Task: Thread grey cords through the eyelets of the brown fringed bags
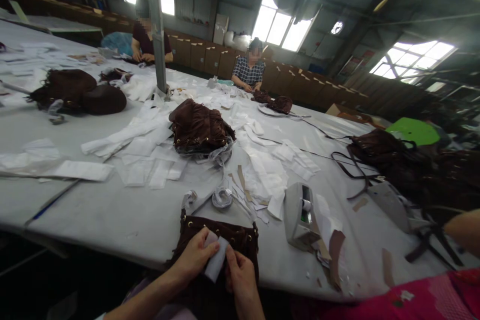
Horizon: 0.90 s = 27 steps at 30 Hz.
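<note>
A strip of white wrapping material [216, 262] is pinched between my two hands, above a dark brown bag. My left hand [198, 252] grips its upper left part with thumb and fingers. The fingers of my right hand [240, 272] close on its right edge. Beneath lies the brown bag [240, 235], with brass eyelets along its top and fringe at its side, overhanging the table's front edge. Its lower part is dark and partly hidden by my hands. Just behind the bag sits a clear-wrapped coil [222, 197].
A grey tape dispenser [300, 215] stands to the right. Another fringed brown bag [200, 127] sits mid-table among white paper sheets [138, 145]. Brown bags [390, 155] are heaped at right, beside a co-worker's arm [465, 230]. Two people work across the table [112, 215], near a metal post [157, 30].
</note>
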### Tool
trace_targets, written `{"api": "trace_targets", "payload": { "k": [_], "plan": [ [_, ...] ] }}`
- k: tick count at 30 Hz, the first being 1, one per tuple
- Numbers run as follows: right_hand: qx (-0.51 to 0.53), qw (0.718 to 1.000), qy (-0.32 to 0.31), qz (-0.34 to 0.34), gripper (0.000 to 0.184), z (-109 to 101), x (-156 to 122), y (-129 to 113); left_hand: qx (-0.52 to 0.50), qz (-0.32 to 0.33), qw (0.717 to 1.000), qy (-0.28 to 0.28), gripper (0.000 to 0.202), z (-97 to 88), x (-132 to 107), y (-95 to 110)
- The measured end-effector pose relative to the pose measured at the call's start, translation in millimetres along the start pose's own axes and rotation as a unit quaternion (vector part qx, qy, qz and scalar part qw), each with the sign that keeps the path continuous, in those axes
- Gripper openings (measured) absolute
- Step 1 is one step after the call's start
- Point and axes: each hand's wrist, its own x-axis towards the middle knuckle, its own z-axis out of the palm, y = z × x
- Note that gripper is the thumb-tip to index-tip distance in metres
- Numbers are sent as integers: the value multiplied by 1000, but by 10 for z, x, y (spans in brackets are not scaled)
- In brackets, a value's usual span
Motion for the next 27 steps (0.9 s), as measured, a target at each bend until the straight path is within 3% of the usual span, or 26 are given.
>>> {"api": "trace_targets", "payload": {
  "k": [5,9,14,16,22,27],
  "plan": [
    [90,990,-92,63,62,166,134,-37,90,66,992,-58,27,-173,-24,179],
    [114,991,-67,17,59,305,207,-48,86,91,992,-16,29,-161,-69,185],
    [125,990,-23,-59,60,381,306,20,-54,-68,996,21,56,-22,-92,-139],
    [108,992,-12,-68,58,370,307,28,-96,-85,991,41,64,5,-95,-240],
    [55,998,-28,-2,56,291,238,-38,-90,-26,992,79,67,3,-160,-208],
    [62,998,-24,12,55,299,166,-123,-24,39,992,119,55,13,-240,-205]
  ]
}}
